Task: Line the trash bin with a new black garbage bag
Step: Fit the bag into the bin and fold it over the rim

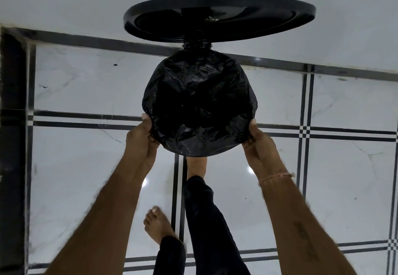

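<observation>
Head view: cuffing the bag over the bin rim

Looks straight down onto a round trash bin (197, 46) standing on the tiled floor (86, 167), with its black lid (215, 13) swung up at the far side. Finds the black garbage bag (199, 102) already spread across the mouth, sagging into the bin and covering the rim all round as far as can be seen. Shows the hands well apart: left hand (142, 139) pinching the bag's edge at the near-left of the rim, right hand (257, 143) gripping it at the near-right, curled under the plastic. Catches a bare foot (197, 164) reaching under the bin's front, probably onto a pedal, though that stays hidden. Reads as the fitting step, close to finished. Calls next for drawing the cuff down evenly on both sides, pressing the slack inside, then letting go and lowering the lid without trapping loose film.
</observation>
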Tool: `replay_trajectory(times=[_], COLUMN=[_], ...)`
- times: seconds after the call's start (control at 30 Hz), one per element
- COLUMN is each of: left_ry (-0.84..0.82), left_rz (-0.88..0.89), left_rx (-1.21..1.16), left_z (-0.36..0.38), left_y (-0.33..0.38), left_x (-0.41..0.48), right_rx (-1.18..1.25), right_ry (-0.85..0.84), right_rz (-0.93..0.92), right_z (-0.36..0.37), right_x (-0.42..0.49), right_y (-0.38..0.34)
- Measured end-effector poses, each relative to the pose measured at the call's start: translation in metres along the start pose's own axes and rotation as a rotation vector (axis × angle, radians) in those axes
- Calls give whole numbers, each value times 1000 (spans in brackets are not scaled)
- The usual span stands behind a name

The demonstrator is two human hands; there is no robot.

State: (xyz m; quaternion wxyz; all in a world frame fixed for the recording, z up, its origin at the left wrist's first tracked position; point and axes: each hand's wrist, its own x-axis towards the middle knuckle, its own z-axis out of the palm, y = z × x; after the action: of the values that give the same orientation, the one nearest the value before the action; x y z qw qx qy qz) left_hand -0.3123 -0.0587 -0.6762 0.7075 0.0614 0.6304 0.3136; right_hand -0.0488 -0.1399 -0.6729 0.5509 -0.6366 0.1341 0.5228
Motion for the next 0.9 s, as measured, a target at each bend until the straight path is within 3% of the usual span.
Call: replay_trajectory(times=[0.13,0.4,0.63,0.9], left_ry=[21,125,223,225], left_rz=[30,-115,-76,-156], left_rx=[114,38,-1,196], left_z=[6,9,13,18], left_y=[7,10,11,22], left_x=[1,7,4,10], right_rx=[-177,-88,-162,-171], right_ry=[52,37,-9,86], right_rz=[90,267,131,175], right_z=[15,9,11,31], right_x=[7,14,24,27], right_y=[-12,-18,-25,-38])
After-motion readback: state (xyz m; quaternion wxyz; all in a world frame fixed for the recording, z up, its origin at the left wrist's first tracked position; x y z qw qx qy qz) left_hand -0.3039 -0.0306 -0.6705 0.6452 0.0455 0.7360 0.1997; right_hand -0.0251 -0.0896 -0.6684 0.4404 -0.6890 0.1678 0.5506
